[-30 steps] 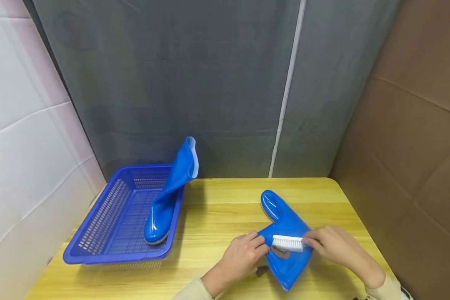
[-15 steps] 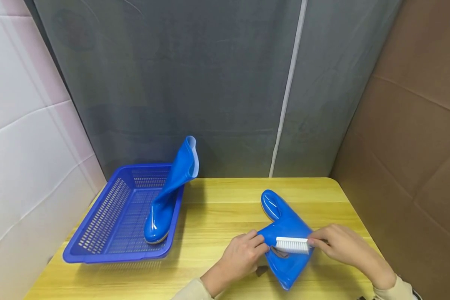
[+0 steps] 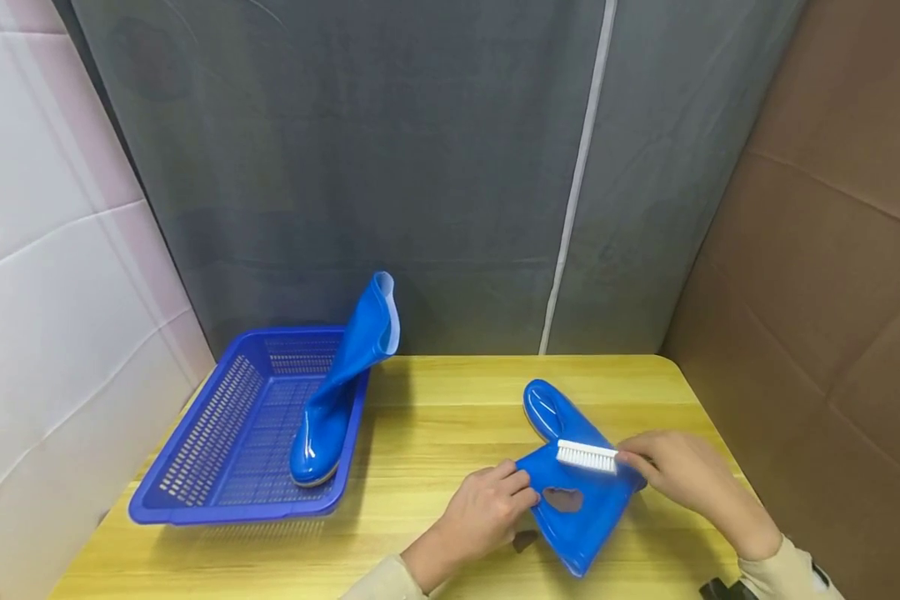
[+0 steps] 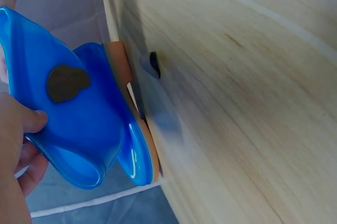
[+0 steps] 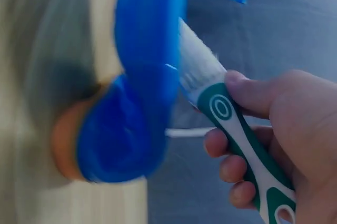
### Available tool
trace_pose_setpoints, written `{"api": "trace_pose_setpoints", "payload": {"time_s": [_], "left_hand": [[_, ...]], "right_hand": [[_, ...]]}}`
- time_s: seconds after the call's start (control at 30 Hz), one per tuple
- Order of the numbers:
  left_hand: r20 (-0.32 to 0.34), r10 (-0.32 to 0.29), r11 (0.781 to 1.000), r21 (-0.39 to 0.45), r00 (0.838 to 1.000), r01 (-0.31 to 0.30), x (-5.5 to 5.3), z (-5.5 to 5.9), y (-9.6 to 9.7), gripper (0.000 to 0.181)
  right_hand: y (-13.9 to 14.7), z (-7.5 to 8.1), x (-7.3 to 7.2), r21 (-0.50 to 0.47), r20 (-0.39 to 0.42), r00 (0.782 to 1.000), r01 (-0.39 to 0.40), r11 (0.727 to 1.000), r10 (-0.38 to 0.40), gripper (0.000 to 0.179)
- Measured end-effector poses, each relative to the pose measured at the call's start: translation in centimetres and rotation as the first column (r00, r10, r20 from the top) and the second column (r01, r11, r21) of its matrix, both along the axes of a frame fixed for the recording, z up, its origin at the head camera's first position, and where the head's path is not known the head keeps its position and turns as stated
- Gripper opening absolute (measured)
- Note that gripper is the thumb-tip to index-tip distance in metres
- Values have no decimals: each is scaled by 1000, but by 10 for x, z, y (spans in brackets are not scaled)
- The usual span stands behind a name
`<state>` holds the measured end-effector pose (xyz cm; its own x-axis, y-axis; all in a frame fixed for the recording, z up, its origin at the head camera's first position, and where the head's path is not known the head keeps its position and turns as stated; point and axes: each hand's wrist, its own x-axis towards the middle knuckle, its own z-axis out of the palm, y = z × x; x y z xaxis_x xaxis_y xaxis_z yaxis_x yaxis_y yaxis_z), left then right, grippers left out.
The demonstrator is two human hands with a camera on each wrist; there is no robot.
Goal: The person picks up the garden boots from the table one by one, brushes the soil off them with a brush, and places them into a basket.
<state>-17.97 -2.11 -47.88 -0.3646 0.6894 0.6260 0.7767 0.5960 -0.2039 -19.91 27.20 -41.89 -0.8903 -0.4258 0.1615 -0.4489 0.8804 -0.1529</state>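
Note:
A glossy blue rain boot (image 3: 592,500) with a tan sole stands on the table, its shaft folded over toward me. My left hand (image 3: 487,510) pinches the shaft's rim between thumb and fingers; in the left wrist view a dark brown patch (image 4: 67,83) marks the shaft. My right hand (image 3: 678,471) grips a brush by its green and white handle (image 5: 245,148). The white bristles (image 3: 587,458) lie against or just over the shaft, above the patch; contact cannot be made out exactly.
A blue plastic basket (image 3: 150,510) stands at the left of the wooden table (image 3: 427,433). Another blue rain boot (image 3: 337,400) leans in it, its top over the right rim. A small dark piece (image 3: 523,540) lies beside the left hand. Grey, white and brown walls surround the table.
The brush first shifted slightly right, then moved up the shaft away from me, uncovering the brown patch. My left hand keeps its hold on the rim.

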Motion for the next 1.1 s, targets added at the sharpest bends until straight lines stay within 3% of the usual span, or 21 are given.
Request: {"api": "trace_pose_setpoints", "payload": {"time_s": [0.17,0.3,0.7,0.77,0.87,0.97,1.03,1.1], "left_hand": [[7,6,1000,3,1000,-6,0,-2,1,20],[19,10,1000,9,1000,-10,1,-3,1,21],[37,-3,1000,-2,999,3,1,-3,0,21],[22,-8,1000,4,1000,8,0,-3,-1,21],[-6,-17,1000,7,1000,17,-2,-2,-2,21],[-16,-24,1000,0,1000,24,-3,-2,-2,20],[-10,-20,1000,0,1000,20,-3,-2,-1,19],[1,-12,1000,-2,1000,12,-3,-2,-1,19]], "right_hand": [[-6,-14,-3,-59,146,978,-140,988,147,16],[-1,-13,-2,-121,202,964,-150,981,173,17],[11,3,3,-194,230,943,-197,961,240,17],[10,5,4,-205,210,955,-168,964,211,20],[7,4,2,-174,143,984,-80,981,106,24],[0,-4,-4,-123,93,994,-49,991,61,23],[-4,-9,-7,-114,124,987,-90,989,104,24],[-6,-12,-9,-147,193,966,-142,979,170,25]]}}
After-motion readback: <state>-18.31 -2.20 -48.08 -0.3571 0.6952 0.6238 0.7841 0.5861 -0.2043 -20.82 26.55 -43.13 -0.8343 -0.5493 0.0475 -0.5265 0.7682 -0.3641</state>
